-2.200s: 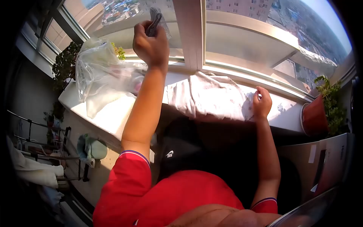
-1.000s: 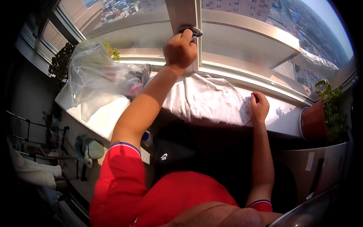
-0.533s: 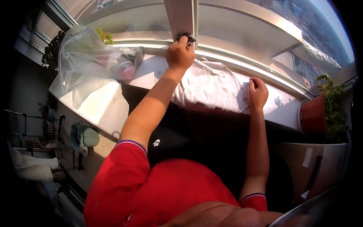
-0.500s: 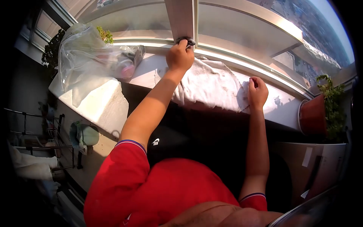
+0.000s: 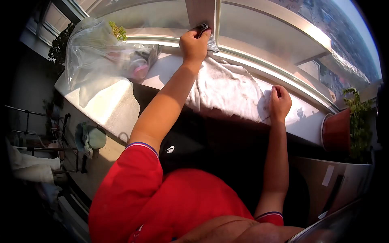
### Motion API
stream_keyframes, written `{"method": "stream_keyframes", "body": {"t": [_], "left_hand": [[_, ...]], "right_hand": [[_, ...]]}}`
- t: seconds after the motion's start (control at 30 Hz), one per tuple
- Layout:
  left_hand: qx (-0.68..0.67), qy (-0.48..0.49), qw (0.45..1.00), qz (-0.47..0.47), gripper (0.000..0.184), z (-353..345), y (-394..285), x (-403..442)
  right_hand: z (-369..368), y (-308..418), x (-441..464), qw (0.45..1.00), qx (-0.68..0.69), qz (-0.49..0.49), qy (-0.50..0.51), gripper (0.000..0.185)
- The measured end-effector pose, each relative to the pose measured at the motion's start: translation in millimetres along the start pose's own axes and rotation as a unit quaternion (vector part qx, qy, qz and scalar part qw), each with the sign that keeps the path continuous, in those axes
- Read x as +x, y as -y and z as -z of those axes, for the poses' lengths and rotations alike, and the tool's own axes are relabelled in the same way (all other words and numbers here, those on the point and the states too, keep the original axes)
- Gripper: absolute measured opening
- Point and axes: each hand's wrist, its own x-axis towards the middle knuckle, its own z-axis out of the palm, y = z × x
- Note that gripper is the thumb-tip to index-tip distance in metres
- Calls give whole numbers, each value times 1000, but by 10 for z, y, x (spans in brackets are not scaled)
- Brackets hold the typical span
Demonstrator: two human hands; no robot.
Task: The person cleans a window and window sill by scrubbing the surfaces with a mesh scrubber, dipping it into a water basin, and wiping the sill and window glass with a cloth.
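While the left hand (image 5: 193, 46) grasps a grey rag (image 5: 212, 43) at twelve o'clock, by the window post (image 5: 199, 12), the right hand (image 5: 280, 104) sits, fingers clenched, beside the towel (image 5: 229, 89), between two and three; pot (image 5: 337, 128) at three.

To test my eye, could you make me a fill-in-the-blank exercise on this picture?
The gray cloth is in the person's ____ hand.
The shirt is mainly ____.
The towel beside the right hand is ____ in color.
The pot at far right holds a leafy ____.

Missing words: left; red; white; plant.
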Motion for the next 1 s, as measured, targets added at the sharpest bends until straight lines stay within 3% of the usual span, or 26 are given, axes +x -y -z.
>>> {"method": "stream_keyframes", "body": {"t": [0.07, 0.17, 0.27, 0.3, 0.33, 0.43, 0.63, 0.7, 0.73, 0.83, 0.9, 1.0], "left_hand": [[-132, 23, 989, 68, 22, 3, 193, 12], [-57, 20, 997, 44, 21, 3, 37, 112], [59, -21, 995, -84, 25, 24, -818, 481], [-16, -30, 995, -92, 29, -15, -872, 732], [65, -20, 987, -143, 17, 42, -1244, 790], [102, -87, 955, -264, 21, -51, -1237, 861], [192, 59, 975, -94, 29, 43, -44, -75], [229, 201, 946, 112, 27, 168, 105, -181], [215, 217, 947, 103, 26, 216, 142, -145], [226, 103, 968, -35, 24, 175, -137, 110], [86, 34, 994, -52, 26, 157, -602, 456], [29, -22, 996, -85, 23, 204, -931, 865]], "right_hand": [[-1, 12, 5, 1000, 6, -2, -1, 21], [-13, -5, 26, 1000, -4, 3, -8, 20], [-4, 60, 0, 1000, 15, -15, -10, 19], [4, 88, -20, 999, 26, -23, -7, 19], [-24, 41, -21, 999, 42, -24, -15, 18], [-19, 50, -23, 1000, 24, -13, -16, 17], [-36, -22, 26, 999, 28, 9, -13, 16], [-32, -18, -43, 1000, 17, 10, -15, 16], [-44, 10, -36, 1000, 17, 7, -18, 16], [-42, -6, -4, 1000, 8, 7, -21, 16], [-39, 17, -16, 1000, 9, 10, -22, 16], [-18, 45, -35, 1000, -5, 10, -20, 16]]}}
